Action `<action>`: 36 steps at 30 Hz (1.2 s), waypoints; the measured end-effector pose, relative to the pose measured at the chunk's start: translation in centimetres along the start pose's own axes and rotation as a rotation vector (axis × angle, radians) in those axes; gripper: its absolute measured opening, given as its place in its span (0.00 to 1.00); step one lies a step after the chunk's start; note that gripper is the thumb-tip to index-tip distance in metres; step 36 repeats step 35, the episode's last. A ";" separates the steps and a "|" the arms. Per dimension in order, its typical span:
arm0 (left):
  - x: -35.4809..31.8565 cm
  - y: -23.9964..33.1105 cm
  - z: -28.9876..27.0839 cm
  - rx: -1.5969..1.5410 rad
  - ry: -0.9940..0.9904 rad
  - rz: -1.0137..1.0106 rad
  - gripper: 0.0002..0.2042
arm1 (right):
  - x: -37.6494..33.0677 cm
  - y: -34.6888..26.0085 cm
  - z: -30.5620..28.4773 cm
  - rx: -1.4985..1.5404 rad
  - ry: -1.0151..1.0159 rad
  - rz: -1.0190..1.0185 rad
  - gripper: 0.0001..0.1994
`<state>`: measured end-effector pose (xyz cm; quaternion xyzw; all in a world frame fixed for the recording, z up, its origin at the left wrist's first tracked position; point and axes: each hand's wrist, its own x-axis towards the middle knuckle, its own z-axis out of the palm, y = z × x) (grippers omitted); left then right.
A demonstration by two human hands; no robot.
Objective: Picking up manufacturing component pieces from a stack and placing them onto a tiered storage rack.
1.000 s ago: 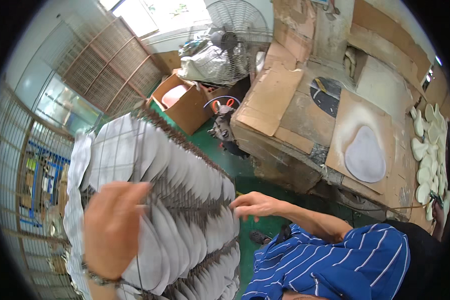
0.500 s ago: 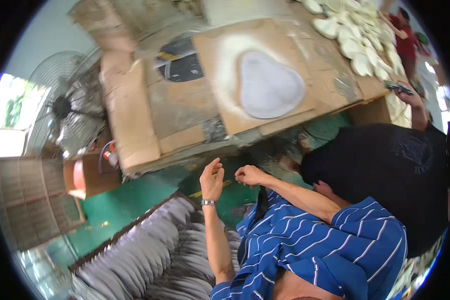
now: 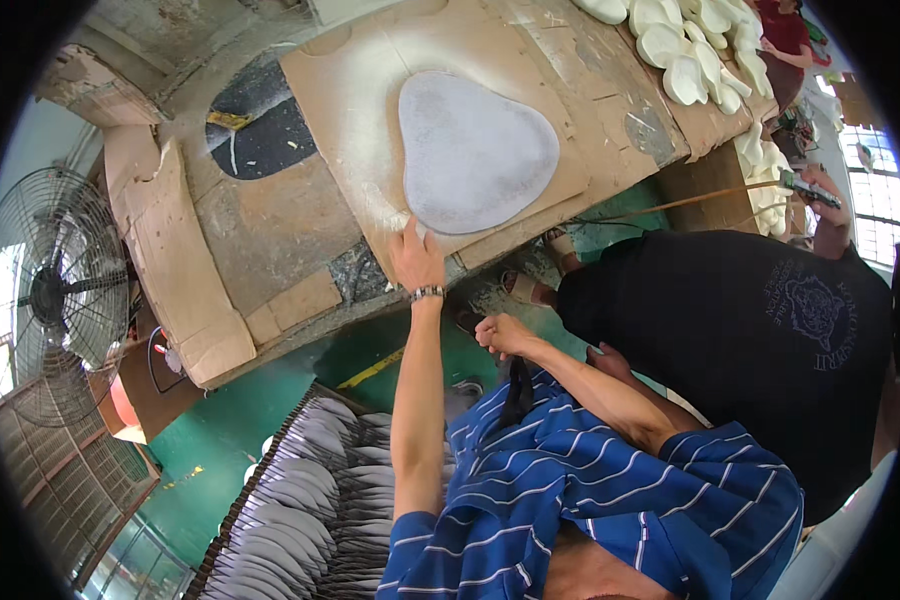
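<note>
Reaching left hand, fingers spread, onto cardboard sheet beside grey pad; right hand seemingly gripping dark strap.

Left hand has reached the grey pad.

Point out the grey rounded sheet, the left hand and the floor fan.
grey rounded sheet (image 3: 475, 150), head view, its middle.
left hand (image 3: 416, 260), head view, back of hand.
floor fan (image 3: 55, 295), head view, its hub.
</note>
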<state>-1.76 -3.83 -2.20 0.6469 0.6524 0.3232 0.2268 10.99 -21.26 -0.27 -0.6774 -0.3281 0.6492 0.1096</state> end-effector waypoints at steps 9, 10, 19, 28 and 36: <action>3.3 1.3 2.8 0.241 -0.058 0.104 0.19 | 1.0 0.5 -0.6 -0.014 -0.012 0.036 0.16; 3.6 1.4 2.8 0.235 -0.063 0.102 0.18 | 1.1 0.3 -0.6 -0.036 0.012 -0.004 0.16; 5.0 7.9 1.6 -0.126 0.027 0.012 0.14 | 4.1 -8.6 -3.7 -0.751 0.574 -0.851 0.21; 6.9 8.4 6.1 -1.298 0.070 -1.001 0.21 | 7.5 -10.3 -6.8 -0.900 0.646 -0.844 0.28; 10.4 10.7 3.3 -1.831 -0.366 -0.804 0.16 | 8.5 -8.6 -6.6 -0.906 0.503 -0.590 0.40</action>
